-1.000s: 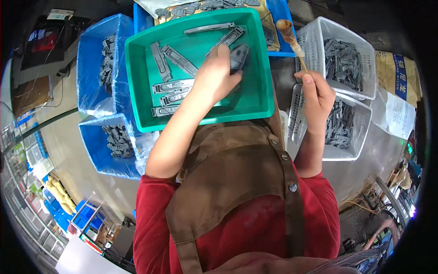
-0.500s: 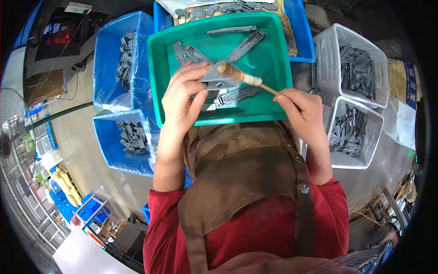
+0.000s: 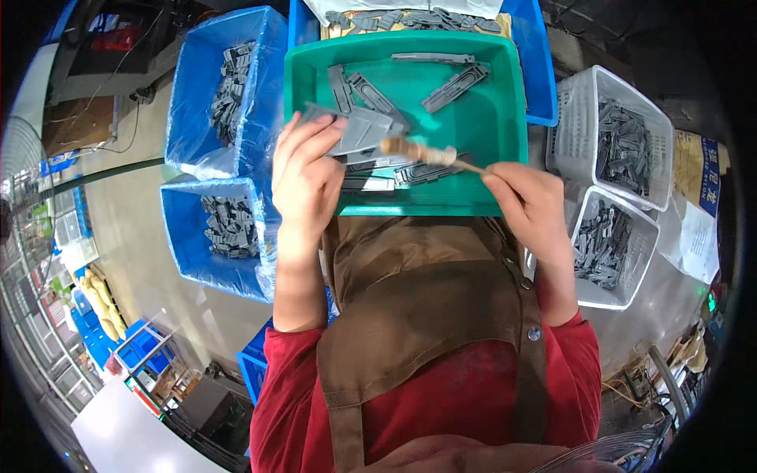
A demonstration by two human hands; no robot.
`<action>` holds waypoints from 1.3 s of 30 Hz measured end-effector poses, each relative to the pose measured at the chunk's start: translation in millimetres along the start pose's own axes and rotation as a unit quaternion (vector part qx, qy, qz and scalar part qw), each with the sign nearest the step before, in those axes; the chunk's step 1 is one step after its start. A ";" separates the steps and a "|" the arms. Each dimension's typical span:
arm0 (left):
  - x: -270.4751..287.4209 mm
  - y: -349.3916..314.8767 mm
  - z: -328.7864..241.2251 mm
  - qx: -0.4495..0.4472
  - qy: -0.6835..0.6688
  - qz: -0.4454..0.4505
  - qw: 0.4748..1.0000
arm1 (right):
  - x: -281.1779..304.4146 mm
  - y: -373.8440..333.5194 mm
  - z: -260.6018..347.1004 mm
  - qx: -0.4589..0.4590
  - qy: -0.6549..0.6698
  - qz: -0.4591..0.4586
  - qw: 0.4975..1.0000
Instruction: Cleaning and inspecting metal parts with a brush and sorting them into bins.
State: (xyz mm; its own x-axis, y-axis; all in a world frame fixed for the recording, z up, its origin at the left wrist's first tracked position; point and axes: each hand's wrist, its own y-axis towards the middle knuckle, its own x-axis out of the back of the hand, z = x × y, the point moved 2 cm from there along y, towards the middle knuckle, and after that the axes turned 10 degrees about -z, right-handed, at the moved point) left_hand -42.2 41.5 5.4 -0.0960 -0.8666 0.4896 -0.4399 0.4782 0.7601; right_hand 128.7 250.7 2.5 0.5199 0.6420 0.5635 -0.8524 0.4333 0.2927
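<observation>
My left hand point(image 3: 306, 177) is closed on a flat grey plastic part point(image 3: 364, 131), held over the left side of a green tray point(image 3: 516, 118). My right hand point(image 3: 530, 203) pinches the thin end of a wooden stick point(image 3: 471, 166). Tan and whitish wrapping point(image 3: 422, 152) thickens the stick's far end, blurred by motion; its tip lies at the grey part's right edge, though contact is unclear. Several long grey plastic parts point(image 3: 457, 87) lie inside the tray, some below the held one.
Blue plastic-lined bins point(image 3: 177, 118) with grey parts stand at left. Two white crates point(image 3: 569, 130) hold more at right. Behind the tray, a blue bin point(image 3: 540, 67) contains grey pieces. A brown apron point(image 3: 426, 307) borders the tray's near side.
The grey part in my left hand has turned, now showing a broad flat face. The stick's wrapped end has dropped and lies more level. The whole view has shifted slightly.
</observation>
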 end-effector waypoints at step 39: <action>12.3 -17.7 -1.8 0.400 -0.152 -0.093 0.899 | -9.9 -3.1 1.0 0.041 -0.063 0.061 0.995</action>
State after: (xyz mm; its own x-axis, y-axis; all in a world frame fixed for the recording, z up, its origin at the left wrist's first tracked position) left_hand -34.0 22.6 -1.2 -0.1406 -0.9779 0.1550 -0.9633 0.1713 0.2069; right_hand 126.1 242.4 -3.2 0.4061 0.5994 0.6898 -0.9128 0.3015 0.2755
